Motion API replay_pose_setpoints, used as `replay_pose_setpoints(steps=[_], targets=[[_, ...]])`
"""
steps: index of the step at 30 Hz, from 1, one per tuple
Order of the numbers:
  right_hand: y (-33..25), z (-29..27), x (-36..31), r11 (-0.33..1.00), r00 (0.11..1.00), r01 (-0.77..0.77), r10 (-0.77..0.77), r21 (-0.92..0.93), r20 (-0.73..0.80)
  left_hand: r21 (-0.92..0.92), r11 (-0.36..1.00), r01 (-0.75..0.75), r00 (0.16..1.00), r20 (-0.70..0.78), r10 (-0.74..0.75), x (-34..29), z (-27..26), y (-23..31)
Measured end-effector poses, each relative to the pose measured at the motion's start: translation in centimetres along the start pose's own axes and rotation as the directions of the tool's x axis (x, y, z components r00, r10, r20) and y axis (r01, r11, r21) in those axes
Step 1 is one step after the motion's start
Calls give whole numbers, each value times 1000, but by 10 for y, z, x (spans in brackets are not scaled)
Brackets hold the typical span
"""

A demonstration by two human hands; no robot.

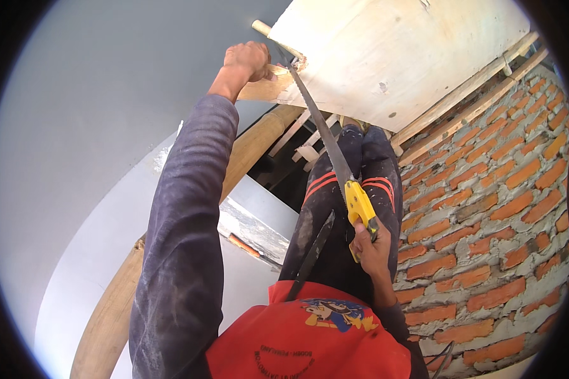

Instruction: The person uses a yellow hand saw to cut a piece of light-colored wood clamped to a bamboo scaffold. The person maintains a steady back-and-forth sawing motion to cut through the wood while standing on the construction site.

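Observation:
My right hand (372, 249) is wrapped around the yellow and black handle of a handsaw (327, 136). The saw's long toothed blade slants up and away to the left, its far part lying at the left edge of a pale plywood sheet (398, 63). My left hand (246, 60) is closed on a narrow plywood piece (261, 90) along that edge, just left of the blade. Torn wood fibres show near the far part of the blade. The fingertips of my left hand are partly hidden.
A brick wall (480, 234) with rough mortar rises on the right. Thick bamboo poles (110, 309) stand at the left, beside a smooth grey wall (107, 82). Wooden battens (449, 114) run along the sheet's right side. An orange-handled tool (243, 245) lies on a ledge left of my legs.

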State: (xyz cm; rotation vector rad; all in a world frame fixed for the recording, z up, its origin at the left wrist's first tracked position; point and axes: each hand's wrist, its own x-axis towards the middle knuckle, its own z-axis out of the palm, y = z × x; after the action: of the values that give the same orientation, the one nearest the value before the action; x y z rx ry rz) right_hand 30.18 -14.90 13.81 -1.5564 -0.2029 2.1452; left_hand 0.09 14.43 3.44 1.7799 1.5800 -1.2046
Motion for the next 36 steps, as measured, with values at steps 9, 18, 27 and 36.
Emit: replay_pose_setpoints(steps=[9,18,27,36], targets=[[6,16,-3,983,993,119,-121,-137,-5,14,997,-74,997,3,74,2,4,9],[-10,27,-3,946,949,269,-292,-179,-117,119,980,-156,983,-78,166,3,15,2],[-5,26,4,984,991,133,-135,-121,-10,59,977,-205,966,-151,212,0,24,-6],[-17,48,62,974,983,170,-177,-151,-40,42,982,-186,978,-89,189,-2,9,4]])
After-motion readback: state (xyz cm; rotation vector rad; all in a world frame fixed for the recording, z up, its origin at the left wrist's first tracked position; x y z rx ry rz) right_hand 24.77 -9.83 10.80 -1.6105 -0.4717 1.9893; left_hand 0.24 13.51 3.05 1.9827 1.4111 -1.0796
